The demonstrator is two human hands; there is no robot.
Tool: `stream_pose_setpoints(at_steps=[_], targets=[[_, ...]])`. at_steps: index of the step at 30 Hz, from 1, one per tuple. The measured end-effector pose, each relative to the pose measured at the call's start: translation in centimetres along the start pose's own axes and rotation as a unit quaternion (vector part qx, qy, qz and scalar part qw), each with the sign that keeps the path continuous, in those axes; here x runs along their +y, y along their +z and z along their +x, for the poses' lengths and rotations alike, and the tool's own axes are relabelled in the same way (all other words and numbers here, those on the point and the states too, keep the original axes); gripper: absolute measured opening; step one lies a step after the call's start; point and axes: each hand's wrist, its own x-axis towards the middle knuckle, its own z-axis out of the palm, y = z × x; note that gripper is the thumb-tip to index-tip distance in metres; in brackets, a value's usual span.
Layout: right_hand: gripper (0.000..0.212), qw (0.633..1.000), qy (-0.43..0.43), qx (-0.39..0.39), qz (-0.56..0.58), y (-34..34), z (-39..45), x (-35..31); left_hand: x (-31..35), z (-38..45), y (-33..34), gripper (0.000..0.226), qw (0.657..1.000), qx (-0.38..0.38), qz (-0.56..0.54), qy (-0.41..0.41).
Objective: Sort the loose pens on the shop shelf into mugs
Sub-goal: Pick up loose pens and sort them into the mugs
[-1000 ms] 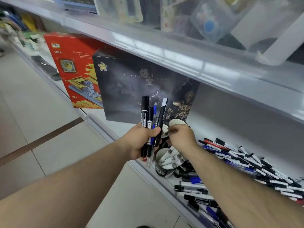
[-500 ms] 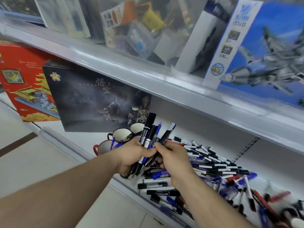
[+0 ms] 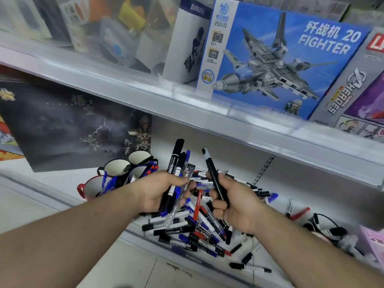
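at centre frame the left hand [image 3: 164,192] grips a bundle of black, blue and clear pens [image 3: 176,177], the right hand [image 3: 232,202] holds one black marker [image 3: 215,179], above loose pens [image 3: 199,231] heaped on the shelf [image 3: 280,183] beside mugs [image 3: 116,169].

- A bundle of pens [image 3: 176,179] (black, blue and clear) is gripped upright in the left hand [image 3: 160,192].
- A single black pen [image 3: 215,179] is held tilted in the right hand [image 3: 234,206].
- Loose pens [image 3: 199,231] are heaped on the shelf [image 3: 295,196].
- Mugs [image 3: 116,169] are clustered left of the heap, some holding blue pens.
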Motion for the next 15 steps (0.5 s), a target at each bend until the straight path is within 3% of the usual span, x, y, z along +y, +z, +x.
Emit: stream_pose_setpoints(at_steps=[3,8,12,15], targets=[[0.021,0.999,-0.033,0.032,-0.017,-2.2,-1.1,-0.6,0.0,0.7,1.7,0.023,1.000,-0.023,0.007,-0.005],[0.028,0.992,-0.094,0.067,-0.053,-5.4,-1.9,-0.9,-0.4,1.1,3.2,0.024,0.998,-0.038,0.031,-0.030],[0.019,0.975,-0.150,0.082,-0.139,-5.8,-1.0,-0.7,-0.5,0.4,1.8,0.021,0.999,-0.003,0.041,-0.028],[0.014,0.971,-0.168,0.105,-0.130,-4.5,0.8,-0.5,-0.9,-0.8,-0.8,0.019,0.999,0.042,0.021,-0.028]])
